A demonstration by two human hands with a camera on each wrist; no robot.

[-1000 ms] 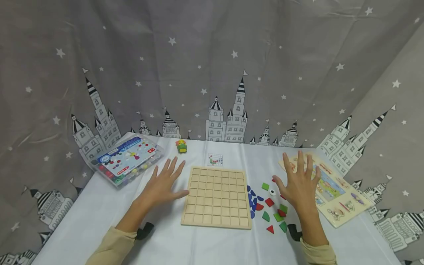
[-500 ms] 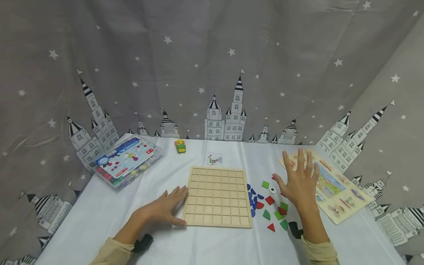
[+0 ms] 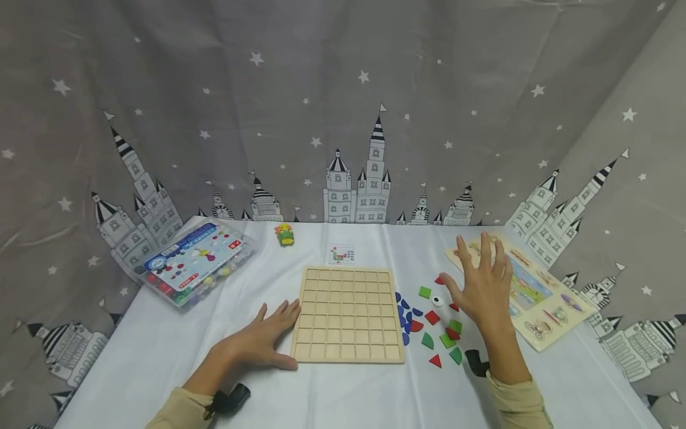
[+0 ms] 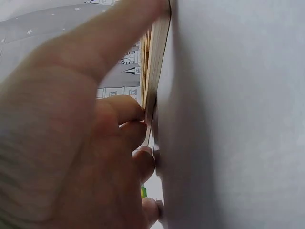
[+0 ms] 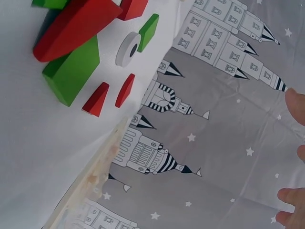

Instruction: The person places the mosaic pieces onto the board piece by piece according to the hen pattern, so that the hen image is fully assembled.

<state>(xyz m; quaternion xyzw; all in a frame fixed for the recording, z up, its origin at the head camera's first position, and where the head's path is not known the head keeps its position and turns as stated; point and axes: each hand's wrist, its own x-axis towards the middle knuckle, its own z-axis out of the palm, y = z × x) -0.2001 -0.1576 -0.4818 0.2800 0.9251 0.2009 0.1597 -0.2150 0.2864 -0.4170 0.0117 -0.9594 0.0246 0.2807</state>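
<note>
A square wooden grid board (image 3: 347,314) lies flat on the white table, its cells bare. My left hand (image 3: 262,339) rests at the board's left edge, thumb near the lower left corner and fingertips along the side. In the left wrist view, thumb and fingertips meet the board's edge (image 4: 157,57). Raised over the right side of the table, my right hand (image 3: 485,292) has its fingers spread and holds nothing. Beside it lie loose pieces: blue half-rounds (image 3: 404,319), a red square (image 3: 432,317), green quarter-rounds (image 3: 427,341) and a white disc with a black dot (image 3: 437,301).
Behind the board lies a small picture card (image 3: 342,254). A clear plastic case (image 3: 195,262) of coloured pieces sits at the back left, near a small yellow-green toy figure (image 3: 285,235). At the right, a picture puzzle board (image 3: 541,328) lies partly behind my right hand.
My left hand has come down from above the table to the board's left edge. The right hand stays raised and spread. The head view has shifted slightly.
</note>
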